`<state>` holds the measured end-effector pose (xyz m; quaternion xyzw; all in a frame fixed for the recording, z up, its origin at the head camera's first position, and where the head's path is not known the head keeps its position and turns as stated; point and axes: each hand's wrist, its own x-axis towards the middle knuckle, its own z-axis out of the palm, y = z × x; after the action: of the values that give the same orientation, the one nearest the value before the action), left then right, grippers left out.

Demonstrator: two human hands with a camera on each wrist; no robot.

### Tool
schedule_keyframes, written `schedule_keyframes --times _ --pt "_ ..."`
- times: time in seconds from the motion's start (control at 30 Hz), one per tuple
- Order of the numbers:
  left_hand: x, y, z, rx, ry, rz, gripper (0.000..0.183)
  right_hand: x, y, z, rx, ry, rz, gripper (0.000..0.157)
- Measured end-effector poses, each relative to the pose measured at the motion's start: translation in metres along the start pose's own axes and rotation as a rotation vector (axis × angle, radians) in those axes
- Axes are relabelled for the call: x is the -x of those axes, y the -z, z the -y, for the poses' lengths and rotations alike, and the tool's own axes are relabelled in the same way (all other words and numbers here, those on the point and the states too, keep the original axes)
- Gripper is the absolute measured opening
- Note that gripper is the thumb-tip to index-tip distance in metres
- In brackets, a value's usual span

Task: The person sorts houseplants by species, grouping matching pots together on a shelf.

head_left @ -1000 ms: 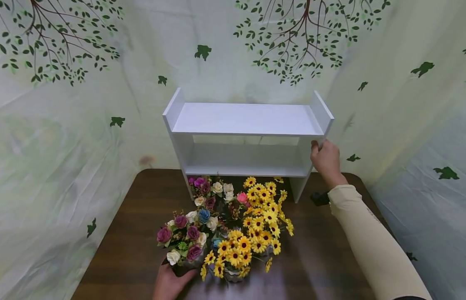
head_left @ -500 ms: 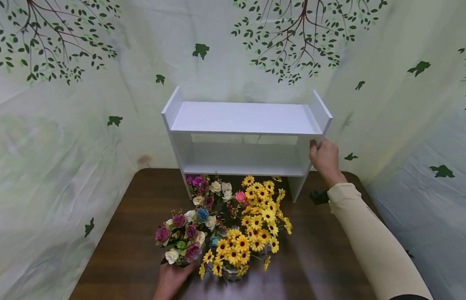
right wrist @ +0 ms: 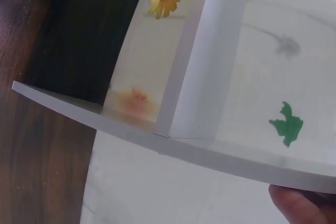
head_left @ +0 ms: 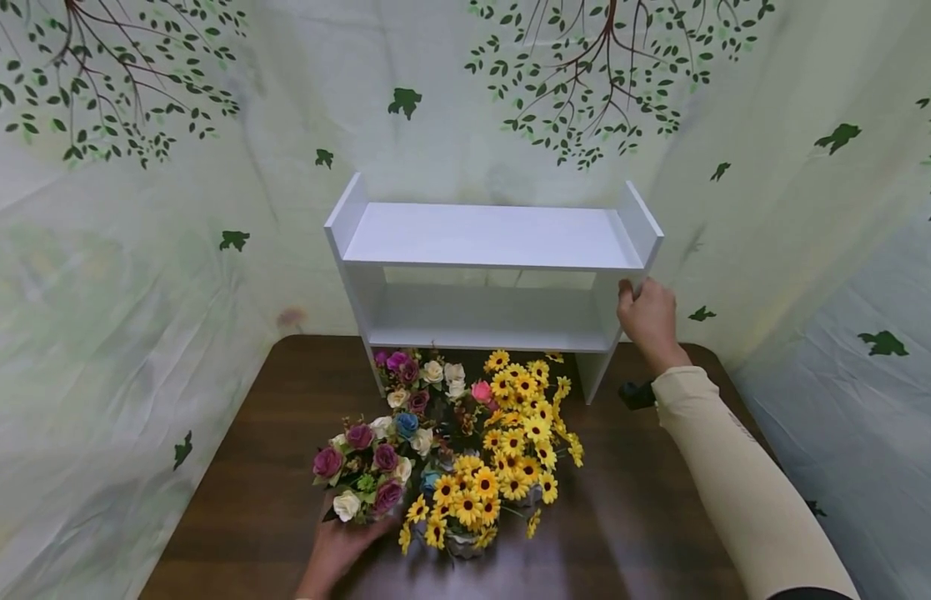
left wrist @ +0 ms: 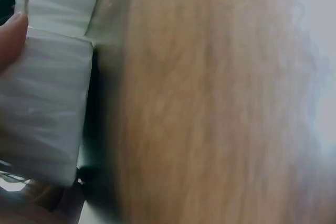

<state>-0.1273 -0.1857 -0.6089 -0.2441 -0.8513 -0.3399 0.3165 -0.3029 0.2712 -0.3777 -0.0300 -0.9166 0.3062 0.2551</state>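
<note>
My left hand grips the pot of a bunch of purple, white and blue roses, at the front left of the flower group. In the left wrist view, the thumb lies against the pale grey pot, with wood grain beside it. My right hand holds the right side panel of a white two-tier shelf, thumb on the inner side. In the right wrist view, part of that hand shows at the panel's edge. Most of the left hand's fingers are hidden behind the pot.
Potted yellow daisies and a smaller daisy pot crowd beside the roses. More roses stand at the shelf's foot. A dark object shows by the right wrist. Behind the brown table hangs a leaf-print cloth.
My left hand and the rose pot have shifted slightly upward in the head view, away from me. The right hand keeps its place on the shelf panel.
</note>
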Motion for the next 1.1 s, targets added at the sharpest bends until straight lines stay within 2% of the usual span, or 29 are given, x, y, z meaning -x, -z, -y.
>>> schedule_keyframes --times 0.07,0.1,0.13,0.17,0.2,0.23,0.3,0.37,0.47,0.6,0.73,0.9,1.03,1.1 --pt "-0.007 0.006 -0.006 0.185 0.345 0.033 0.053 0.0 0.001 0.0 0.001 0.001 -0.003 0.032" --pt "-0.01 0.011 -0.011 0.228 0.545 0.046 0.074 0.0 0.001 -0.001 0.003 0.001 -0.006 0.032" --pt "-0.013 0.017 -0.016 0.225 0.726 0.084 0.088 -0.001 0.002 -0.001 0.006 0.0 -0.009 0.032" --pt "-0.015 0.024 -0.019 0.176 0.834 0.139 0.091 -0.001 0.002 -0.001 0.008 0.0 -0.013 0.032" --pt "-0.017 0.032 -0.022 0.14 0.905 0.185 0.095 -0.001 0.003 -0.001 0.008 0.003 -0.015 0.032" --pt "-0.02 0.04 -0.024 0.085 0.956 0.24 0.099 -0.001 0.003 -0.001 0.008 0.004 -0.016 0.032" --pt "-0.027 0.056 -0.026 0.019 1.012 0.314 0.103 -0.002 0.003 -0.001 0.004 0.004 -0.018 0.032" --pt "-0.037 0.072 -0.027 0.003 1.021 0.328 0.103 -0.001 0.003 -0.002 0.006 0.002 -0.012 0.032" --pt "-0.056 0.095 -0.029 -0.018 0.977 0.304 0.1 0.0 0.001 -0.005 0.011 -0.007 -0.016 0.033" --pt "-0.091 0.122 -0.039 0.032 0.884 0.223 0.103 0.001 0.0 -0.006 0.018 -0.017 -0.026 0.034" --pt "-0.132 0.14 -0.051 0.052 0.774 0.168 0.109 0.002 0.0 -0.004 0.015 -0.039 -0.016 0.034" --pt "-0.171 0.15 -0.074 0.014 0.618 0.093 0.108 0.002 -0.002 -0.001 0.003 -0.051 -0.008 0.035" --pt "-0.194 0.148 -0.091 0.005 0.448 0.06 0.102 0.002 -0.004 0.001 0.001 -0.04 -0.02 0.034" --pt "-0.209 0.145 -0.099 0.025 0.368 0.066 0.097 0.002 -0.003 0.002 -0.005 -0.038 -0.022 0.033"
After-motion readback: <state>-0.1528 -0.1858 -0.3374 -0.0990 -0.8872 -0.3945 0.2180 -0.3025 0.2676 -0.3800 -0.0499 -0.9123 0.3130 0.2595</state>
